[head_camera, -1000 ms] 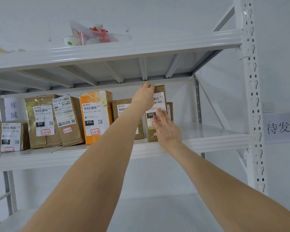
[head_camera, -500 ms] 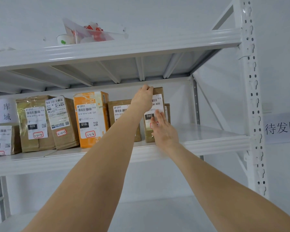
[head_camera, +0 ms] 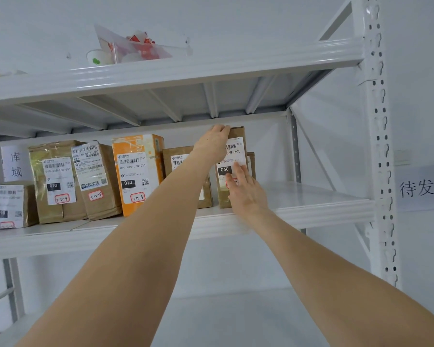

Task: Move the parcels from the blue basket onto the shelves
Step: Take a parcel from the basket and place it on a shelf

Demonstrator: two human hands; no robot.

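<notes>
A tall brown parcel (head_camera: 238, 139) with a white label marked 060 stands upright on the white middle shelf (head_camera: 311, 204). My left hand (head_camera: 214, 142) grips its top left corner, fingers curled over the top edge. My right hand (head_camera: 246, 194) lies flat against the lower front of the parcel, fingers straight. A shorter brown parcel (head_camera: 178, 159) stands just left of it, partly hidden by my left forearm. Another brown parcel (head_camera: 251, 161) peeks out behind it on the right. The blue basket is out of view.
Further left on the shelf stand an orange parcel (head_camera: 135, 171), two brown parcels (head_camera: 60, 181) and a low brown box (head_camera: 8, 204). The top shelf (head_camera: 186, 71) holds a paper cup and a plastic bag. A perforated white upright (head_camera: 378, 146) stands at right.
Both hands stay on the tall brown parcel. The view has shifted a little; the hands and the parcel keep nearly the same pose.
</notes>
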